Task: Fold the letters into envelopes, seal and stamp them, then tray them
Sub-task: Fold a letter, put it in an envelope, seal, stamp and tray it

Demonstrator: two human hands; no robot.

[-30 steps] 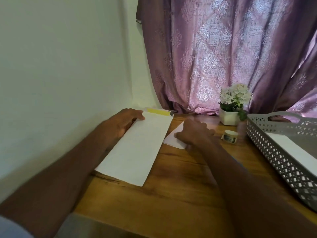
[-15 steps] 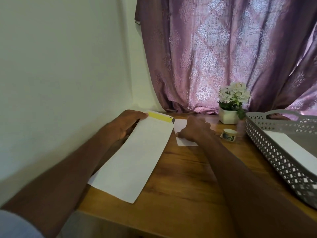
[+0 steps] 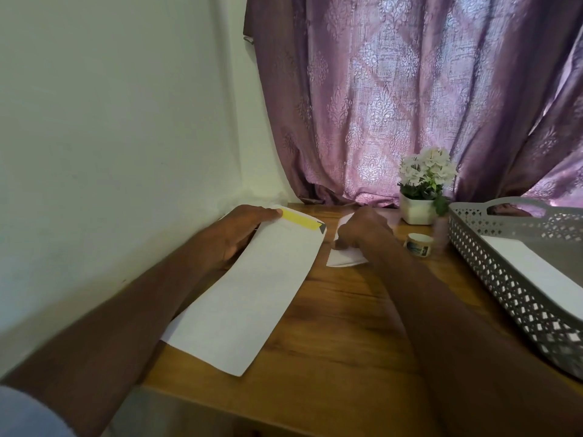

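A long white envelope point(image 3: 252, 291) with a yellow strip along its far flap lies slanted on the wooden table point(image 3: 340, 335), its near end past the table's left edge. My left hand point(image 3: 243, 228) grips its far left end, thumb on top by the yellow strip. To its right lies a small white folded paper point(image 3: 344, 260). My right hand point(image 3: 362, 228) is curled over the paper and pinches it against the table. A grey perforated tray point(image 3: 504, 272) at the right holds a white envelope point(image 3: 542, 272).
A small round jar point(image 3: 418, 244) sits between my right hand and the tray. A white pot of white flowers point(image 3: 419, 197) stands behind it at the purple curtain. A white wall runs along the table's left side.
My left hand has drawn the long envelope toward me and leftward, so its near end now hangs past the table edge. My right hand has turned the small paper on the table.
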